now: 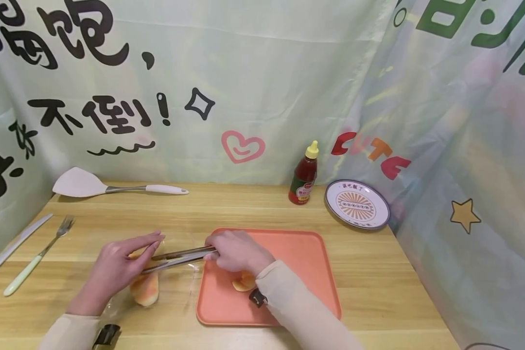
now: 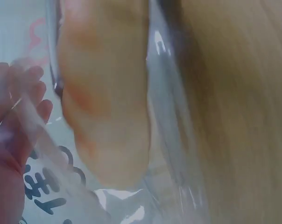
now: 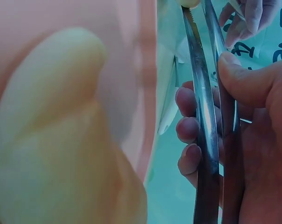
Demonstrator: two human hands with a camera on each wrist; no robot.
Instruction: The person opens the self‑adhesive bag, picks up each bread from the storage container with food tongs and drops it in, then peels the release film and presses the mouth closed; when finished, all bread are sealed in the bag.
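Observation:
My right hand (image 1: 240, 250) grips metal tongs (image 1: 181, 256), thumb on one arm and fingers round the other. Between the tongs' tips is a long bread roll (image 1: 145, 291), golden brown on top, at the left of the tray. A clear plastic bag (image 2: 131, 207) surrounds the roll in the left wrist view. My left hand (image 1: 118, 265) pinches the bag's film beside the tongs' tips and partly hides the roll. Another bread roll (image 3: 52, 126) lies on the pink tray (image 1: 302, 253), mostly hidden in the head view under my right forearm.
A fork (image 1: 39, 257) and a knife (image 1: 17, 245) lie at the left. Along the back are a white spatula (image 1: 80, 183) and a red sauce bottle (image 1: 304, 177) with a yellow cap. A patterned plate (image 1: 358, 204) leans at the back right, near the printed cloth wall (image 1: 179, 53).

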